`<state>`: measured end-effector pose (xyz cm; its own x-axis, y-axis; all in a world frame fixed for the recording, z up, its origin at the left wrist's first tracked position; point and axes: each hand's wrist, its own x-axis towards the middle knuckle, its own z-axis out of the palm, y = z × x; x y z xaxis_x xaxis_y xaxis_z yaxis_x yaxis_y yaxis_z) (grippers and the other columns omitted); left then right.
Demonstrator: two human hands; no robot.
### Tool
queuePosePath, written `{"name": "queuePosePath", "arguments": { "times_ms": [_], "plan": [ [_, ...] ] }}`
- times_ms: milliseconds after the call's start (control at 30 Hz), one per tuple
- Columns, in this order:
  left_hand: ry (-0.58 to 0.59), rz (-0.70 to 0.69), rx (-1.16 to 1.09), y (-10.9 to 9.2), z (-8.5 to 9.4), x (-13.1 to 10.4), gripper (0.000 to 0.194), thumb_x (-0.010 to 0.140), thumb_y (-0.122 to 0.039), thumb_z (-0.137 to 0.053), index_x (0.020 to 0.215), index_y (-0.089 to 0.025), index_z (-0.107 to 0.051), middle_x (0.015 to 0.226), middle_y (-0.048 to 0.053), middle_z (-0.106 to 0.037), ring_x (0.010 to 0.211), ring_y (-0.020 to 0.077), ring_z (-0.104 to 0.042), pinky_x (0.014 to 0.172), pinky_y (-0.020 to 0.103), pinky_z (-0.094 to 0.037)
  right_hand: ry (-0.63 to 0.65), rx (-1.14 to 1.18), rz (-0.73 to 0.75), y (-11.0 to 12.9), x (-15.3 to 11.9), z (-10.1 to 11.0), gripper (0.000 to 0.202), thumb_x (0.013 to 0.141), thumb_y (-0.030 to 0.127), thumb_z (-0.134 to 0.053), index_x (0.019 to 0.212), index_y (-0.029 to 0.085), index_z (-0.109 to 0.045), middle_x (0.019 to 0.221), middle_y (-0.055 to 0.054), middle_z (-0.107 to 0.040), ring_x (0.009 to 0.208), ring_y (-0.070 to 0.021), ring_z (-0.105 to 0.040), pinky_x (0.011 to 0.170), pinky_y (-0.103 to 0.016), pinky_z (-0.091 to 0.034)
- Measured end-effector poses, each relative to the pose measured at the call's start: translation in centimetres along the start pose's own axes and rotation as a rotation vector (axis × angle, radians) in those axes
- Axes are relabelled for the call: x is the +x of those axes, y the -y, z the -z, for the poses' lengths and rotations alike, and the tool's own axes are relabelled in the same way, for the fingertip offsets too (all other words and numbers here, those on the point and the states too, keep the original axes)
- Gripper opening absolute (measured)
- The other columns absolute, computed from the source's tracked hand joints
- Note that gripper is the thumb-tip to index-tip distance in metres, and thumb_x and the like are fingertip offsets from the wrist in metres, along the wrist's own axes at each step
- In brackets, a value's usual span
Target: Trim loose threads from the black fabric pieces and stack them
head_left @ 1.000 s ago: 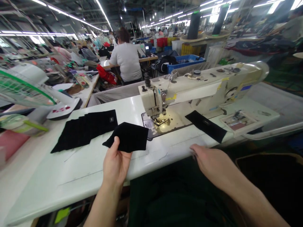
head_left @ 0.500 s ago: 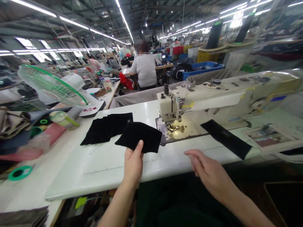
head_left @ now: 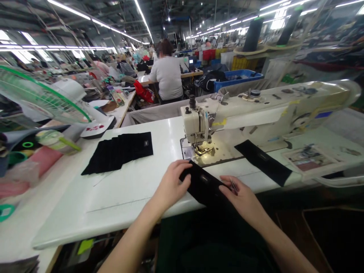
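A black fabric piece (head_left: 198,185) with a small label is stretched between my hands at the table's front edge, in front of the sewing machine (head_left: 196,125). My left hand (head_left: 174,182) pinches its left end, thumb toward the label. At the other end, my right hand (head_left: 241,195) is closed on the fabric. A thin metal tool (head_left: 233,185) shows between the right fingers; its kind is unclear. To the left lies an overlapping row of black fabric pieces (head_left: 119,151), the nearest end showing a label. Another labelled black piece (head_left: 263,162) rests right of the needle area.
A parts tray (head_left: 313,159) sits on the right of the sewing table (head_left: 119,212). At the left stand a green-rimmed fan (head_left: 42,94) and a jar (head_left: 54,141). Beyond the machine are a seated person (head_left: 170,77) and a blue crate (head_left: 239,79).
The fabric piece has moved right and toward me, and its label now faces up. My right hand has closed on its other end. The view has shifted slightly right.
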<state>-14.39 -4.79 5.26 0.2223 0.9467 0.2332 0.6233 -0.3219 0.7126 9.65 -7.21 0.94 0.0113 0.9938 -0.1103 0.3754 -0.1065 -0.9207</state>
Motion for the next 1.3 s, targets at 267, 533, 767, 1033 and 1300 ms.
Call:
{"name": "queuePosePath", "arguments": {
  "times_ms": [267, 533, 767, 1033, 1300],
  "plan": [
    [0.08, 0.161, 0.21, 2.9, -1.9, 4.5, 0.01, 0.074, -0.018, -0.065, 0.071, -0.02, -0.056, 0.081, 0.005, -0.057, 0.084, 0.0242, -0.055, 0.082, 0.039, -0.044, 0.042, -0.047, 0.007, -0.3, -0.6, 0.6, 0.032, 0.082, 0.038, -0.056, 0.105, 0.02, -0.068, 0.098, -0.007, -0.074, 0.088, -0.0234, -0.069, 0.083, -0.04, -0.053],
    [0.1, 0.21, -0.015, 3.5, -0.8, 7.1, 0.013, 0.075, -0.024, -0.063, 0.077, -0.021, -0.05, 0.065, -0.004, -0.054, 0.061, 0.0143, -0.053, 0.059, 0.027, -0.043, 0.018, -0.037, 0.018, -0.2, -2.0, -0.4, 0.027, 0.084, 0.039, -0.061, 0.104, 0.021, -0.062, 0.076, 0.001, -0.066, 0.06, -0.0153, -0.059, 0.059, -0.028, -0.048],
    [0.065, 0.092, 0.102, 4.4, -1.7, 8.7, 0.007, 0.075, -0.013, -0.057, 0.074, -0.02, -0.055, 0.071, 0.0, -0.058, 0.07, 0.0181, -0.054, 0.071, 0.033, -0.045, 0.132, -0.095, 0.158, 0.1, -2.8, -2.1, 0.012, 0.086, 0.032, -0.061, 0.091, 0.023, -0.066, 0.062, 0.004, -0.055, 0.055, -0.0139, -0.052, 0.053, -0.024, -0.043],
    [0.067, -0.231, 0.219, 2.6, -2.5, 5.6, 0.021, 0.088, -0.018, -0.053, 0.092, -0.021, -0.073, 0.096, 0.01, -0.064, 0.093, 0.0241, -0.058, 0.087, 0.041, -0.046, 0.231, -0.141, 0.408, -0.8, -2.7, -1.7, 0.022, 0.092, 0.015, -0.048, 0.105, 0.023, -0.063, 0.103, -0.004, -0.068, 0.093, -0.0189, -0.065, 0.08, -0.03, -0.052],
    [0.102, -0.134, -0.039, 1.1, -3.8, 2.7, 0.021, 0.082, -0.008, -0.057, 0.09, -0.019, -0.073, 0.095, 0.008, -0.065, 0.085, 0.0197, -0.062, 0.078, 0.034, -0.053, 0.085, -0.317, 0.506, 0.7, -1.8, -0.6, 0.018, 0.095, 0.022, -0.052, 0.11, 0.021, -0.062, 0.09, -0.004, -0.064, 0.076, -0.0164, -0.063, 0.067, -0.027, -0.049]
  ]
}}
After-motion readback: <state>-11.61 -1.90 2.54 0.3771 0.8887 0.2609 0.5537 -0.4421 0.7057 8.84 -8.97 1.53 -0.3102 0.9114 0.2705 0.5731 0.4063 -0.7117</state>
